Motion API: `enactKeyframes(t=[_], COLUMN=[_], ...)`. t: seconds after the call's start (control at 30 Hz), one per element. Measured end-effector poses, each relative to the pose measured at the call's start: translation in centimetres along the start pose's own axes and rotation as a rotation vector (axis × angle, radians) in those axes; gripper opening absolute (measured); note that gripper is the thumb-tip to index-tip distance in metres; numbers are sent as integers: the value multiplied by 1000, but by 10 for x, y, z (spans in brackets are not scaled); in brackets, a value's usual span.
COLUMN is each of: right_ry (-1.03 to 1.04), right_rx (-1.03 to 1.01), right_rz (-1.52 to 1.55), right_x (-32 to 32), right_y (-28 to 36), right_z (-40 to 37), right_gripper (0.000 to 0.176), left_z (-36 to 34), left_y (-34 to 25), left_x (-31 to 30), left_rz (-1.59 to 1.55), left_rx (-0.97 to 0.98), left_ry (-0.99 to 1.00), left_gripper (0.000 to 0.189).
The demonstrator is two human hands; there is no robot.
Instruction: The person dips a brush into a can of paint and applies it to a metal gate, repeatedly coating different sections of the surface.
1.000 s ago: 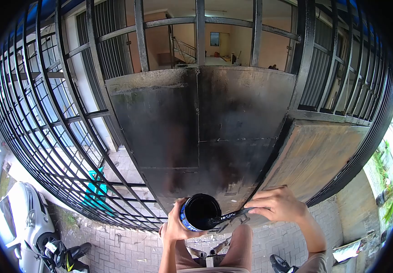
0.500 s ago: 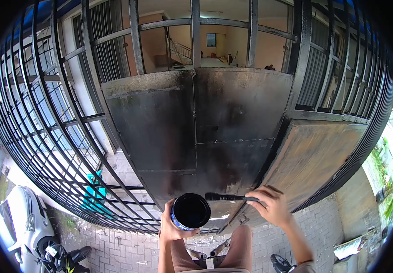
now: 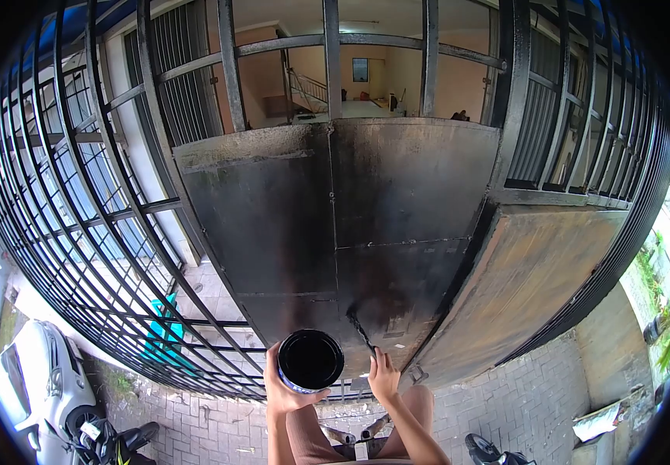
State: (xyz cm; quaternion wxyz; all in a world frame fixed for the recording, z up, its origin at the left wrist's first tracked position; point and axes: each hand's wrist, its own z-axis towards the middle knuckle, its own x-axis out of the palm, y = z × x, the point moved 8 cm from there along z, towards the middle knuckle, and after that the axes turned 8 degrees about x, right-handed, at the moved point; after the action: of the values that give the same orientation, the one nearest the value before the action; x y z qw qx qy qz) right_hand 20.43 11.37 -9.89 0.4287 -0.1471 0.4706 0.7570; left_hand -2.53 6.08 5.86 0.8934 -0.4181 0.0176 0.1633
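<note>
My left hand (image 3: 287, 394) is wrapped round a paint can (image 3: 311, 360) with black paint inside and a blue label on its side. Its open top faces up toward me. A paintbrush (image 3: 361, 332) with dark bristles is gripped by its handle in my right hand (image 3: 384, 377). The bristle end points up and lies against or just in front of the lower part of the metal gate panel (image 3: 405, 287); contact is hard to make out. Much of that panel is coated black, with brownish patches near its bottom and top edge.
A brownish metal panel (image 3: 537, 271) stands to the right. Black fence bars (image 3: 110, 209) curve along the left. A white car (image 3: 48, 372) and a motorcycle (image 3: 114, 442) are parked at lower left on paving (image 3: 203, 434). Behind the bars is a turquoise object (image 3: 166, 329).
My right hand has moved left and down from beside the can's rim, turning the brush from level to upward-pointing at the panel. The can has shifted slightly left.
</note>
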Motion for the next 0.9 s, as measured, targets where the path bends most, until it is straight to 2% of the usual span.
enactKeyframes(t=[0.23, 0.33, 0.43, 0.53, 0.57, 0.7, 0.8, 0.9], right_ry=[64, 196, 179, 209, 227, 165, 71, 18], right_rx=[176, 385, 452, 596, 634, 591, 460, 428], right_rz=[-3, 23, 111, 517, 640, 749, 617, 613], right_x=[40, 51, 53, 52, 28, -6, -30, -18], right_y=[-25, -38, -35, -20, 7, 35, 51, 43], right_z=[-38, -58, -47, -13, 5, 11, 7, 1], right_gripper=[26, 18, 20, 26, 25, 19, 18, 18], left_z=[0, 2, 2, 0, 1, 3, 0, -1], left_y=[-1, -1, -3, -2, -4, -6, 3, 7], left_x=[2, 2, 2, 4, 3, 0, -3, -2], left_rz=[11, 1, 15, 4, 11, -11, -20, -55], left_rx=[-7, -11, -11, -9, 5, 27, 18, -2], left_ry=[10, 9, 13, 12, 11, -6, -6, -15], left_gripper=[99, 99, 99, 99, 99, 100, 100, 100])
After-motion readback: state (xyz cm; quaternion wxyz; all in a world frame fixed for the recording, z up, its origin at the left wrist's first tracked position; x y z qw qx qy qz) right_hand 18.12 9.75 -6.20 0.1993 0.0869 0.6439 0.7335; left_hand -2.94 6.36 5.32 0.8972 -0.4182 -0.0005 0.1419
